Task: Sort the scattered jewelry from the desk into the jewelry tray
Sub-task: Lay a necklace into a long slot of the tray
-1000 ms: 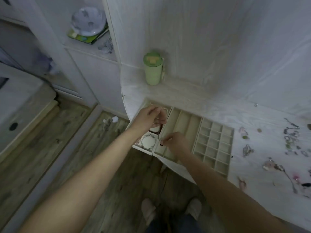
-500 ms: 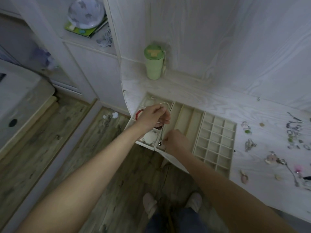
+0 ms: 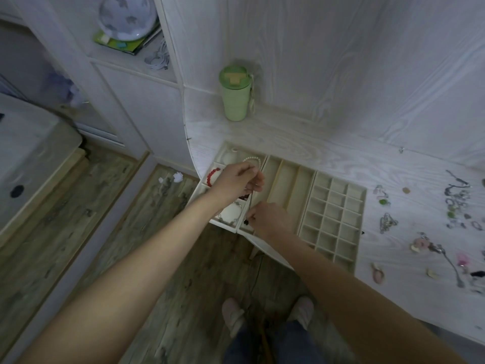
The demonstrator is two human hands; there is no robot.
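A cream jewelry tray (image 3: 309, 206) lies at the desk's left front corner, with wide cells on the left, long slots in the middle and a grid of small cells on the right. My left hand (image 3: 237, 182) pinches the top of a thin dark necklace chain (image 3: 250, 203) above the long slots. My right hand (image 3: 270, 219) pinches its lower end near a dark pendant (image 3: 246, 222). A red bead bracelet (image 3: 213, 174), a pearl bracelet (image 3: 252, 160) and a silver bracelet (image 3: 231, 214) lie in the left cells. Scattered jewelry (image 3: 454, 206) covers the desk's right side.
A green lidded cup (image 3: 235, 95) stands on the desk behind the tray, against the wall. Shelves with a round lamp (image 3: 124, 17) and books are at upper left. The desk's front edge runs diagonally past the tray; wooden floor and my feet lie below.
Both hands have risen slightly off the tray, and the chain now hangs stretched between them, with the pendant showing below my right fingers.
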